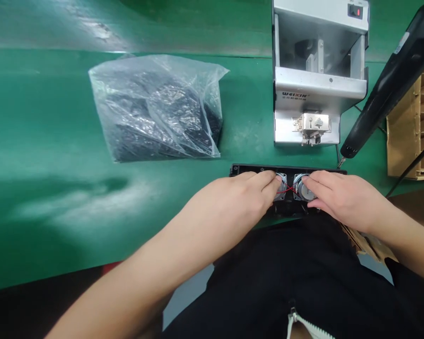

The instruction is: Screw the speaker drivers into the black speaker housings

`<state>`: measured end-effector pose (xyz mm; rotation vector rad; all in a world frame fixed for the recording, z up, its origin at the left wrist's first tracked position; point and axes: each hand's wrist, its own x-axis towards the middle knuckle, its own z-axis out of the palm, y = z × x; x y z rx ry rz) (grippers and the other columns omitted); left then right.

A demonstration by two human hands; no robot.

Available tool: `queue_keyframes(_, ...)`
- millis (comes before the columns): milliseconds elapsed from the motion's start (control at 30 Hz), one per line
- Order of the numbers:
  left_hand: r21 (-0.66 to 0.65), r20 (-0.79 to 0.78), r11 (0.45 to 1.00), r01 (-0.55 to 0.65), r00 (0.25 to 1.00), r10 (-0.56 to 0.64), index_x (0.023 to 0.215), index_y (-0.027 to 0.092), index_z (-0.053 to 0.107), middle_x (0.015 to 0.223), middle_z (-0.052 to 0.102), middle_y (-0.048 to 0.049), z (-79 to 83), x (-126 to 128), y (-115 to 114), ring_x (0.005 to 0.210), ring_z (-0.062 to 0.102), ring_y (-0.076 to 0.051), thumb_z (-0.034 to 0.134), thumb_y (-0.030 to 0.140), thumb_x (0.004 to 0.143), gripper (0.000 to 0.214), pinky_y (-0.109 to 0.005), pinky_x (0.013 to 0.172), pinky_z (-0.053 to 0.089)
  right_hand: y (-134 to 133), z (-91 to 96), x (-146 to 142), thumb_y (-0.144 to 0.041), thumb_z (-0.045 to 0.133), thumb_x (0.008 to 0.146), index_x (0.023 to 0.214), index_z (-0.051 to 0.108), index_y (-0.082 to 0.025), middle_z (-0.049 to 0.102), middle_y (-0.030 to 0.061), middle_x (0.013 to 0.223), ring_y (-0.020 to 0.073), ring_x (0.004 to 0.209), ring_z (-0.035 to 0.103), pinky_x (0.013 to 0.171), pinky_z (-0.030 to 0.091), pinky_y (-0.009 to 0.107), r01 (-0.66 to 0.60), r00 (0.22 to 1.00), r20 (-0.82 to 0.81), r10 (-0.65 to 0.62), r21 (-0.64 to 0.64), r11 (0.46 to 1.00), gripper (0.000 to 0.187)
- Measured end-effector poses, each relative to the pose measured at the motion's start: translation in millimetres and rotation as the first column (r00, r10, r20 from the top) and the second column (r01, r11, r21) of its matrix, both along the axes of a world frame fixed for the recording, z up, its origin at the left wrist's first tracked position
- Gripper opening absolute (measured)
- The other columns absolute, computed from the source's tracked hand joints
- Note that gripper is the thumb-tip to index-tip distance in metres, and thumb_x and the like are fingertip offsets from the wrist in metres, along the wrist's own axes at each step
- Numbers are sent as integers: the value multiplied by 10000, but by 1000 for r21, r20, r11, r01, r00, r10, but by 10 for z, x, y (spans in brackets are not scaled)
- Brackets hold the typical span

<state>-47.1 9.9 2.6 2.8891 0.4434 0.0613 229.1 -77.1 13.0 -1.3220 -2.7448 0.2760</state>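
Green bench (74, 117) stretching beneath us, we are watching the left hand (233, 197) and right hand (341, 200) pressing their closed-together fingers (266, 181) onto two round speakers (302, 188) sitting in a black housing (288, 168) (red wire (286, 190) linking them).

The surface (56, 117) is a smooth green mat, glossy enough to throw back pale streaks of light. The housing (288, 168) is matt black plastic, while the speaker frames (297, 188) are bright, polished-looking metal, joined by thin red-coated wires (287, 189). The bag (155, 108) is thin, clear, crinkled plastic with a glossy sheen. The machine casing (318, 89) is pale painted sheet metal, with a shinier bare-metal block (313, 125) at its front. The electric screwdriver (392, 84) is smooth black plastic, the tray (406, 127) rough brown cardboard, and the trousers (268, 282) matt black cloth.
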Motion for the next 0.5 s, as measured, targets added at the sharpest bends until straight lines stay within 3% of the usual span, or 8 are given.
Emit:
queue_keyframes(267, -3, 15, 1000, -22, 1000, 22, 1342, 82, 738, 1318, 819, -181, -61, -20, -34, 1046, 833, -294, 482, 4, 1023, 417, -382, 760, 707, -26, 14, -9, -297, 699, 1058, 1290, 708, -51, 840, 177, 1173, 262, 893, 803, 731, 708, 410, 20, 999, 37, -21, 15, 1000, 339)
queue_keyframes(400, -21, 129, 999, -28, 991, 30, 1417, 82, 712, 1373, 801, -191, -101, -89, -34, 1128, 820, -294, 445, 76, 1121, 399, -403, 892, 716, -36, 15, -22, -303, 703, 1054, 1274, 723, -74, 843, 166, 1150, 265, 868, 775, 732, 703, 435, 29, 999, 38, -29, 11, 1000, 319)
queue_keyframes(500, -66, 213, 997, -46, 975, 59, 1372, 85, 742, 1351, 810, -183, -122, -130, -35, 1157, 810, -295, 481, 160, 1166, 341, -423, 966, 711, -44, -26, -9, -275, 667, 1073, 1268, 718, -75, 840, 188, 1183, 259, 940, 793, 804, 718, 413, 33, 999, -24, -33, 7, 999, 283)
